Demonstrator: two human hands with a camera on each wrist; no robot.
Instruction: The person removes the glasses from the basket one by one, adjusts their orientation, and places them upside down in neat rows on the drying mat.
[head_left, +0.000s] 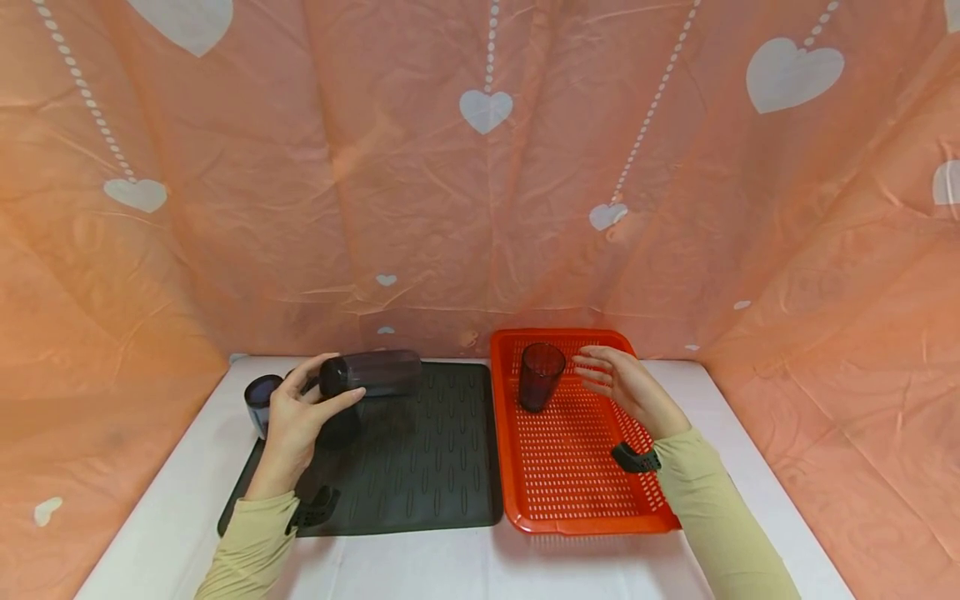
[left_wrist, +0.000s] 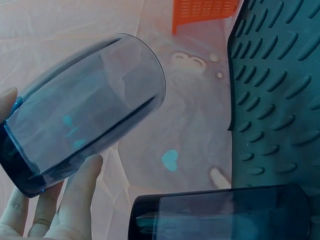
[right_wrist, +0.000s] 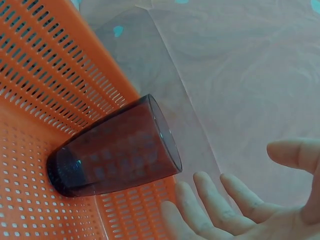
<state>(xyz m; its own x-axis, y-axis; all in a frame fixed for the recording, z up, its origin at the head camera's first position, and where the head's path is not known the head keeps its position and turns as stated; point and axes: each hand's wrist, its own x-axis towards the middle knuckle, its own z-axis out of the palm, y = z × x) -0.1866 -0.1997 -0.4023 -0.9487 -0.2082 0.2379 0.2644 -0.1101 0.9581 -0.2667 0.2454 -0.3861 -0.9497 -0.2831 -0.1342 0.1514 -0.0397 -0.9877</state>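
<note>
In the head view my left hand (head_left: 296, 417) holds a dark tinted drinking glass (head_left: 386, 372) by its base, pinched between thumb and fingers. The glass lies on its side in the air over the dark ribbed mat (head_left: 450, 450), rim pointing right. Another tinted glass (head_left: 262, 402) stands at the mat's left edge, beside that hand. The left wrist view shows the held glass (left_wrist: 95, 107) above a second glass (left_wrist: 220, 215) on the mat. My right hand (head_left: 626, 383) has its fingers extended beside a dark glass (head_left: 540, 379) upright in the orange basket, apart from its rim.
The orange perforated basket (head_left: 517, 508) stands right of the mat, on a white tabletop (head_left: 420, 567). An orange curtain (head_left: 420, 183) with white hearts closes off the back and both sides.
</note>
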